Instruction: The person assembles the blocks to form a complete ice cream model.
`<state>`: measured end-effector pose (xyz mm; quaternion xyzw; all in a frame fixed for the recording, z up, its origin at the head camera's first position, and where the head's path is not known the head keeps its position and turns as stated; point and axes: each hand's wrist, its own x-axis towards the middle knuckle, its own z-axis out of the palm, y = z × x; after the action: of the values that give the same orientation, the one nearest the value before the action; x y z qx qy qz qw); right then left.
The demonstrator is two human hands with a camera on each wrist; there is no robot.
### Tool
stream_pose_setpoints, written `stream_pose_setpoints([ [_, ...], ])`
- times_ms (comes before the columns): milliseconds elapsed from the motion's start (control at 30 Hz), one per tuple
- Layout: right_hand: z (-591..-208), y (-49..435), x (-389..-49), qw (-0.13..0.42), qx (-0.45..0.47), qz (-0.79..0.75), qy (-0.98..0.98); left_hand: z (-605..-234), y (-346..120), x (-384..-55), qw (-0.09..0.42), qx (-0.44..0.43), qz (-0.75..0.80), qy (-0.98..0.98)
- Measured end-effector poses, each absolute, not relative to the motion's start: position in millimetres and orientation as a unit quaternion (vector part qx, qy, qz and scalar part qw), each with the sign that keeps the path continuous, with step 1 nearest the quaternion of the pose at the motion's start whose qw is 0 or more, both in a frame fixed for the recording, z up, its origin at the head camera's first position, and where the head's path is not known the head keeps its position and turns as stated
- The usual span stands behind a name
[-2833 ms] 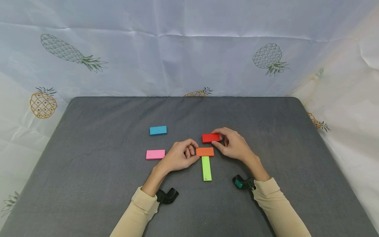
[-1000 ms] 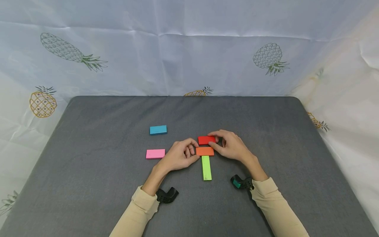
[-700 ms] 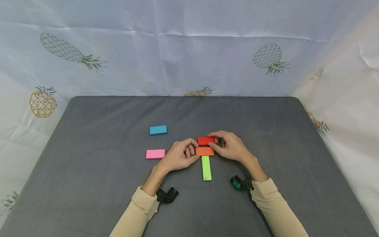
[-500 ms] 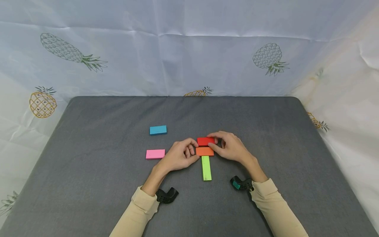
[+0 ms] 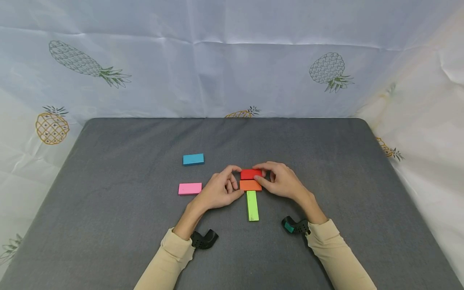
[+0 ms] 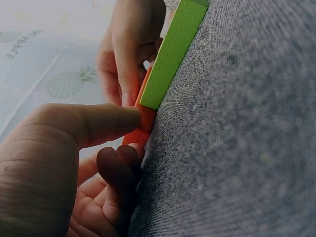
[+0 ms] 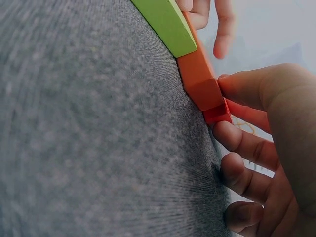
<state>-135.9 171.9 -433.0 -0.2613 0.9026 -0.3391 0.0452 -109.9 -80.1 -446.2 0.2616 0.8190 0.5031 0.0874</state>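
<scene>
Five flat, oblong blocks is more than I count, so several lie on the grey cloth in the head view. My right hand (image 5: pixel 282 179) pinches the right end of the red block (image 5: pixel 250 174) between thumb and fingers. Just below it, the orange block (image 5: pixel 249 186) lies parallel, long sides together. My left hand (image 5: pixel 219 188) has its thumb at the orange block's near left corner and its index fingertip at the red block's far left corner. The lime green block (image 5: pixel 252 206) points toward me, its far end against the orange one. In the right wrist view the red block (image 7: pixel 217 113) is mostly hidden behind the orange.
To the left lie a pink block (image 5: pixel 190 189), close by my left wrist, and a blue block (image 5: pixel 193 159) farther back. A black camera mount (image 5: pixel 204 239) sits on each wrist. A pale curtain (image 5: pixel 217 80) with pineapple prints hangs behind the table.
My right hand has slid the red block left and toward me, up to the orange block. My left index finger has shifted from the orange block to the red block's far corner.
</scene>
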Motion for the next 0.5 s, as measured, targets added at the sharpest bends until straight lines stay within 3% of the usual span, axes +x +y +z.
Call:
stream_pose_setpoints([
  [500, -432.9, 171.3, -135.1, 0.04, -0.268, -0.341, 0.9, -443.3, -79.7, -110.7, 0.102, 0.256, 0.493, 0.825],
])
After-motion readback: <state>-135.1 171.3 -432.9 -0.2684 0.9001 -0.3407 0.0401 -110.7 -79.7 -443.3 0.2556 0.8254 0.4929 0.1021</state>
